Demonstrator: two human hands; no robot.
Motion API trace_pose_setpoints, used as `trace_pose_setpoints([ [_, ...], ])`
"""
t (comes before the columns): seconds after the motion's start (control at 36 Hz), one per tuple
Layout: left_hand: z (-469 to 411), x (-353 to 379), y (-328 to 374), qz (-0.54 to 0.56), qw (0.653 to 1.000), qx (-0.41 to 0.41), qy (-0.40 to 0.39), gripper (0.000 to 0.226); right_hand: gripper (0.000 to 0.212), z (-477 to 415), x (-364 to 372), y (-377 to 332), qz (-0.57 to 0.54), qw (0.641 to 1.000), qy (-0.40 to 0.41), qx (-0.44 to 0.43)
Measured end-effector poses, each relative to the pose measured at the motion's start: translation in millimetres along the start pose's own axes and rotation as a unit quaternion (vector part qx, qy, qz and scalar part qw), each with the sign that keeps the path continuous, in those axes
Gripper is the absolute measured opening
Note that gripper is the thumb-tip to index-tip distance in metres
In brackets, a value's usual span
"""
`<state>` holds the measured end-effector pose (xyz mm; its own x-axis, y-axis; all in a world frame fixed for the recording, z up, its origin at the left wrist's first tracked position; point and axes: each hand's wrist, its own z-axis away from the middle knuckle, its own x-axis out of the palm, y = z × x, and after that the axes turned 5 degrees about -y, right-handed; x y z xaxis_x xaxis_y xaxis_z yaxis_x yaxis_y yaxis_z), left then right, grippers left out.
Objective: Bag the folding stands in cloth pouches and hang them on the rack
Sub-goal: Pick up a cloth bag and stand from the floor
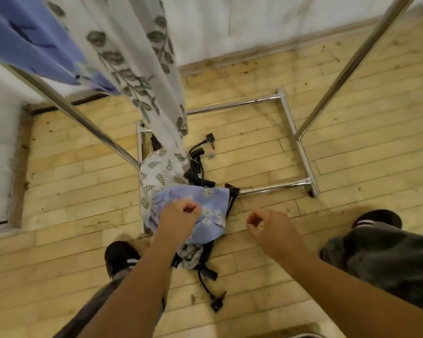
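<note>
A blue flowered cloth pouch (205, 203) lies on the floor pile below me. My left hand (178, 215) is over it with fingers curled; whether it pinches the cloth I cannot tell. My right hand (266, 228) hovers to the right of the pouch, fingers curled loosely, nothing visible in it. Black folding stands (198, 172) stick out behind the pouch, and another black folding stand (209, 276) lies in front of it. A white leaf-print pouch (156, 174) rests beside the pile. A long white leaf-print pouch (142, 64) and a blue pouch (27, 37) hang from the rack.
The chrome rack's base frame (291, 123) sits on the wooden floor, with slanted uprights at left (78, 118) and right (347, 69). My shoes (120, 257) stand on either side of the pile. A white wall runs along the back.
</note>
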<state>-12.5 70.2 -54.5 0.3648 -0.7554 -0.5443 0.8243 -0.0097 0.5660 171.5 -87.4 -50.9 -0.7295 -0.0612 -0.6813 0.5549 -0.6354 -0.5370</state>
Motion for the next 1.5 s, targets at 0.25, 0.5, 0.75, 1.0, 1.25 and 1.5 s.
trace_pose_setpoints([
  [0.25, -56, 69, -56, -0.141, 0.982, -0.024, -0.123, 0.058, 0.007, -19, 41, 85, 0.050, 0.987, -0.123, 0.088],
  [0.5, -84, 95, -89, -0.248, 0.967, 0.060, -0.028, 0.039, 0.003, -43, 51, 148, -0.004, 0.969, -0.091, 0.228],
  [0.75, -123, 94, -88, -0.304, 0.936, 0.100, -0.145, 0.049, 0.010, -78, 51, 201, -0.084, 0.942, -0.003, 0.326],
  [1.0, -111, 85, -95, -0.224, 0.963, 0.112, -0.096, 0.034, 0.024, -92, 83, 211, -0.108, 0.931, 0.000, 0.348],
  [1.25, -116, 80, -111, -0.268, 0.935, 0.181, -0.149, 0.101, 0.014, -95, 101, 216, -0.088, 0.927, 0.027, 0.363],
  [1.5, -96, 85, -91, -0.151, 0.982, 0.056, -0.095, 0.040, 0.012, -88, 91, 199, -0.109, 0.924, 0.013, 0.366],
])
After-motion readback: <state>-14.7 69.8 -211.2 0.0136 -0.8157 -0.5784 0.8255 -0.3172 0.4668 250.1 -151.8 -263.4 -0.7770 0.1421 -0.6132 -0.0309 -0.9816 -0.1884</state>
